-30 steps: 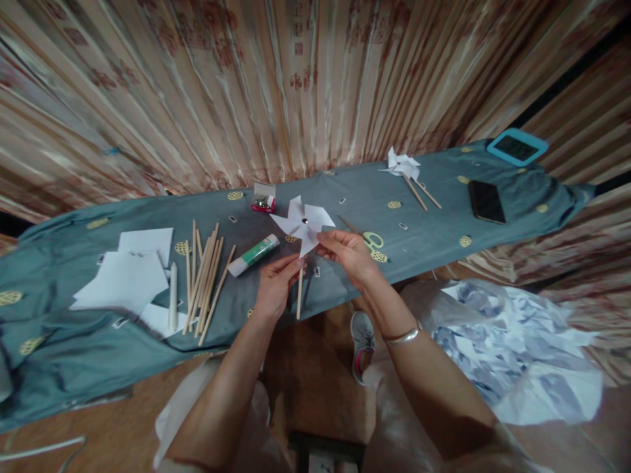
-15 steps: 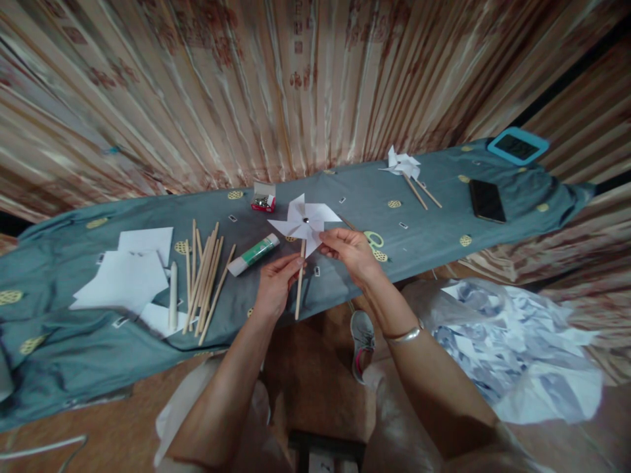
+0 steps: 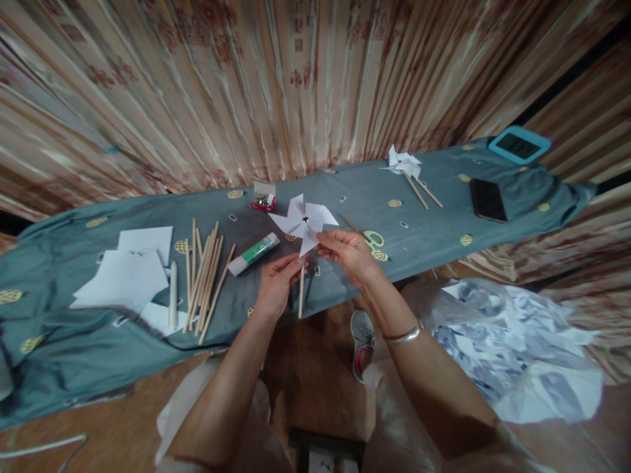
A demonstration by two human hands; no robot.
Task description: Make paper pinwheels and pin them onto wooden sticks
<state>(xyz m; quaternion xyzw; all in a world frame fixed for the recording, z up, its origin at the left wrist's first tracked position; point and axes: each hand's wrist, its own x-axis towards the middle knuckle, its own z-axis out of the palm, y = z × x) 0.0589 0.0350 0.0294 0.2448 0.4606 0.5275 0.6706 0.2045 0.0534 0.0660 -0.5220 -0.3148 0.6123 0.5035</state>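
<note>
Over the table's front edge I hold a white paper pinwheel (image 3: pixel 302 213) with a dark metal pin at its centre. Its wooden stick (image 3: pixel 302 295) points down towards me. My left hand (image 3: pixel 279 279) pinches the stick just under the blades. With thumb and fingertips, my right hand (image 3: pixel 348 253) is closed on the lower right blade. Left of the pinwheel lies a green and white glue stick (image 3: pixel 254 254), and behind it a small red box (image 3: pixel 263 200) of metal pins stands with its lid up. Scissors (image 3: pixel 373 240) with green handles lie beyond my right hand.
Several wooden sticks (image 3: pixel 204 279), a white marker-like tube (image 3: pixel 173 295) and white paper sheets (image 3: pixel 125 279) lie at the left. Finished-looking pinwheels (image 3: pixel 403 163), a black phone (image 3: pixel 487 200) and a blue-framed device (image 3: pixel 519 145) are at the right. A bag of paper scraps (image 3: pixel 517 348) sits below.
The pinwheel's blades have turned slightly, and the lowest blade now slants to the left. The stick's lower end has shifted a little to the right. Both hands keep their hold.
</note>
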